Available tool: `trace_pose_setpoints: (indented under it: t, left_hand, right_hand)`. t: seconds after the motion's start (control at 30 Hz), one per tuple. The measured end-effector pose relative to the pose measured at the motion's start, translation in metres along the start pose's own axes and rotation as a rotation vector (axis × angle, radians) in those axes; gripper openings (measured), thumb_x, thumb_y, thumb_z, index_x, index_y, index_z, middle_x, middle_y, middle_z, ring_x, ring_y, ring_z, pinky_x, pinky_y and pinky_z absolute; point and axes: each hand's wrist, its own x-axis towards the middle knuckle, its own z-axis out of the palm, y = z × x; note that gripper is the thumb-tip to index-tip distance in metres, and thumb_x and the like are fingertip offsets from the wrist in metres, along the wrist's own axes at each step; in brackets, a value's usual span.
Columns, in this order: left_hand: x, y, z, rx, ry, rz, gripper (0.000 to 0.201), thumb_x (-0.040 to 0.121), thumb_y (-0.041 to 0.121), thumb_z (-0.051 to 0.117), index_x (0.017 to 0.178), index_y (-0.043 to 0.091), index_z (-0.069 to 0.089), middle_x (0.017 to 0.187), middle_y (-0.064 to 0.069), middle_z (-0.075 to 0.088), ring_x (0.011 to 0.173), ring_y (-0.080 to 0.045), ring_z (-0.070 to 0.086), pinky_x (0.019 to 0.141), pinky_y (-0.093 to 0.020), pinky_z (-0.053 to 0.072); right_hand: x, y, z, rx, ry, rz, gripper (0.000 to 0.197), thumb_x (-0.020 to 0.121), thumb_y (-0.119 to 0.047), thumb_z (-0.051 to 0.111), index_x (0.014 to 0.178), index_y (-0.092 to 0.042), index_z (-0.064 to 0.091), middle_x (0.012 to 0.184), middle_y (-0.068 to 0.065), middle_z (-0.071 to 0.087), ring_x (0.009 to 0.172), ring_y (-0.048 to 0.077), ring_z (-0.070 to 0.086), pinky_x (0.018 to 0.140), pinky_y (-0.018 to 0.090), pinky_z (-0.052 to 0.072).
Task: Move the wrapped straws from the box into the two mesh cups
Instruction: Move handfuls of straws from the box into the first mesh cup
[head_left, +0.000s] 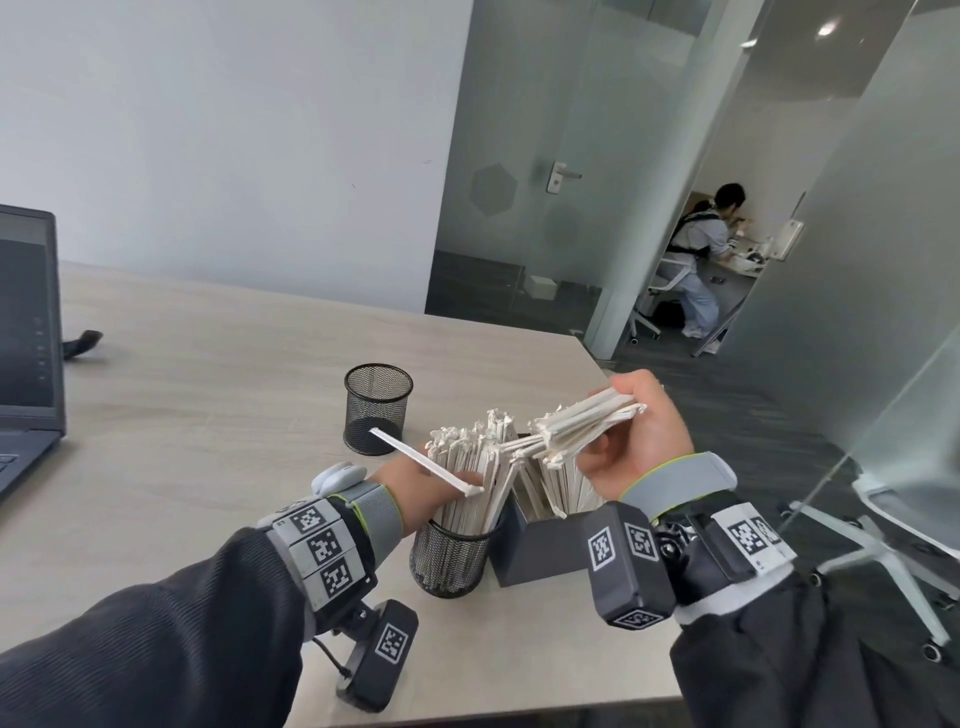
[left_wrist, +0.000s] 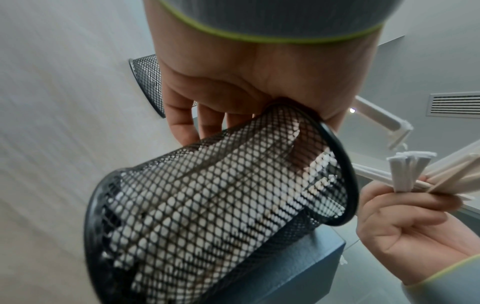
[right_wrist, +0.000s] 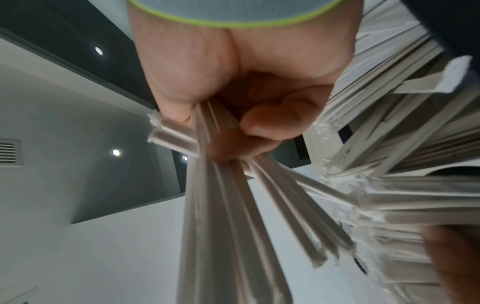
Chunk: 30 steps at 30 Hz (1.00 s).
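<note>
A black mesh cup (head_left: 449, 558) (left_wrist: 207, 205) packed with white wrapped straws stands close to me. My left hand (head_left: 410, 480) (left_wrist: 233, 82) holds it at the rim, fingers down its far wall; the thumb seems to be inside. One loose straw (head_left: 426, 461) lies slanted over that hand. Right of the cup, touching it, a dark box (head_left: 540, 551) (left_wrist: 298, 273) holds more straws. Above the box my right hand (head_left: 639, 441) (right_wrist: 246, 82) grips a bundle of straws (head_left: 587, 423) (right_wrist: 215, 205), their ends pointing left. The second mesh cup (head_left: 377, 410) (left_wrist: 148, 82) stands empty farther back.
An open laptop (head_left: 26, 338) sits at the table's left, with a black strap (head_left: 83, 343) beside it. The table's edge runs just right of the box. A white office chair (head_left: 893, 514) stands on the right. A person (head_left: 701, 260) sits beyond the glass wall.
</note>
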Motion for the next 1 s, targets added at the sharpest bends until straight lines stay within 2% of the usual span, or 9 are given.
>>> trace_pose_setpoints:
  t: [0.07, 0.13, 0.23, 0.37, 0.5, 0.63, 0.73, 0.9, 1.0]
  left_hand:
    - [-0.003, 0.003, -0.002, -0.021, -0.005, 0.002, 0.029, 0.081, 0.043, 0.072, 0.068, 0.025, 0.053, 0.072, 0.005, 0.056, 0.065, -0.008, 0.052, 0.057, -0.016, 0.040]
    - [-0.005, 0.004, -0.004, -0.044, -0.007, 0.023, 0.028, 0.083, 0.040, 0.071, 0.068, 0.028, 0.051, 0.070, 0.011, 0.053, 0.062, 0.001, 0.048, 0.054, -0.010, 0.037]
    - [-0.006, 0.004, -0.004, -0.047, -0.002, 0.024, 0.029, 0.082, 0.043, 0.072, 0.067, 0.028, 0.051, 0.070, 0.011, 0.053, 0.062, -0.001, 0.049, 0.055, -0.011, 0.037]
    - [-0.004, 0.004, -0.003, -0.007, 0.004, 0.013, 0.029, 0.081, 0.043, 0.072, 0.072, 0.020, 0.058, 0.068, 0.004, 0.054, 0.066, -0.014, 0.053, 0.057, -0.019, 0.039]
    - [-0.010, 0.007, -0.005, -0.028, -0.001, 0.027, 0.026, 0.083, 0.040, 0.071, 0.069, 0.026, 0.055, 0.067, 0.009, 0.054, 0.063, -0.007, 0.051, 0.052, -0.012, 0.037]
    - [-0.011, 0.007, -0.008, -0.001, 0.012, 0.029, 0.025, 0.083, 0.041, 0.071, 0.087, 0.016, 0.065, 0.074, 0.004, 0.059, 0.068, -0.011, 0.056, 0.061, -0.019, 0.042]
    - [-0.008, 0.007, -0.010, 0.049, -0.001, 0.036, 0.019, 0.083, 0.034, 0.070, 0.086, 0.017, 0.062, 0.078, 0.000, 0.059, 0.078, -0.020, 0.058, 0.061, -0.022, 0.044]
    - [-0.007, 0.004, -0.009, 0.073, -0.007, 0.049, 0.026, 0.081, 0.027, 0.073, 0.066, 0.022, 0.052, 0.064, 0.005, 0.054, 0.057, -0.006, 0.049, 0.047, -0.012, 0.038]
    - [-0.004, 0.001, -0.009, 0.103, -0.021, 0.072, 0.030, 0.079, 0.024, 0.075, 0.062, 0.019, 0.051, 0.059, 0.003, 0.051, 0.053, -0.008, 0.045, 0.043, -0.012, 0.037]
  right_hand:
    - [-0.001, -0.011, -0.002, 0.020, -0.005, -0.027, 0.035, 0.084, -0.027, 0.048, 0.050, -0.017, 0.046, 0.045, -0.004, 0.038, 0.033, 0.012, 0.034, 0.036, 0.014, 0.024]
    - [-0.004, -0.022, -0.003, 0.032, -0.029, -0.029, 0.039, 0.083, -0.028, 0.048, 0.046, -0.018, 0.045, 0.045, -0.005, 0.036, 0.033, 0.010, 0.033, 0.037, 0.013, 0.022]
    - [-0.008, -0.030, -0.004, 0.013, -0.081, 0.026, 0.040, 0.082, -0.030, 0.047, 0.043, -0.020, 0.044, 0.046, -0.007, 0.033, 0.035, 0.008, 0.030, 0.045, 0.014, 0.014]
    - [-0.008, -0.012, 0.002, -0.057, -0.118, 0.151, 0.033, 0.083, -0.029, 0.047, 0.053, -0.019, 0.040, 0.046, -0.006, 0.033, 0.032, 0.008, 0.030, 0.034, 0.011, 0.020]
    - [0.004, 0.016, 0.002, -0.139, -0.051, 0.232, 0.039, 0.084, -0.028, 0.050, 0.046, -0.018, 0.051, 0.045, -0.004, 0.043, 0.033, 0.006, 0.040, 0.042, 0.010, 0.023]
    - [0.018, 0.028, 0.000, -0.117, 0.017, 0.262, 0.021, 0.086, -0.030, 0.054, 0.068, -0.020, 0.052, 0.051, -0.005, 0.046, 0.034, 0.008, 0.049, 0.036, 0.012, 0.033]
    - [0.020, 0.032, 0.001, -0.153, 0.095, 0.222, 0.020, 0.087, -0.031, 0.055, 0.071, -0.019, 0.055, 0.049, -0.004, 0.048, 0.034, 0.009, 0.051, 0.033, 0.013, 0.036]
    - [0.022, 0.040, 0.003, -0.359, 0.160, 0.071, 0.022, 0.084, -0.025, 0.055, 0.075, -0.014, 0.071, 0.051, -0.001, 0.055, 0.035, 0.011, 0.049, 0.036, 0.015, 0.034]
    - [0.026, 0.043, 0.004, -0.466, 0.156, -0.027, 0.022, 0.082, -0.023, 0.056, 0.073, -0.011, 0.072, 0.050, 0.005, 0.053, 0.035, 0.014, 0.046, 0.038, 0.017, 0.031]
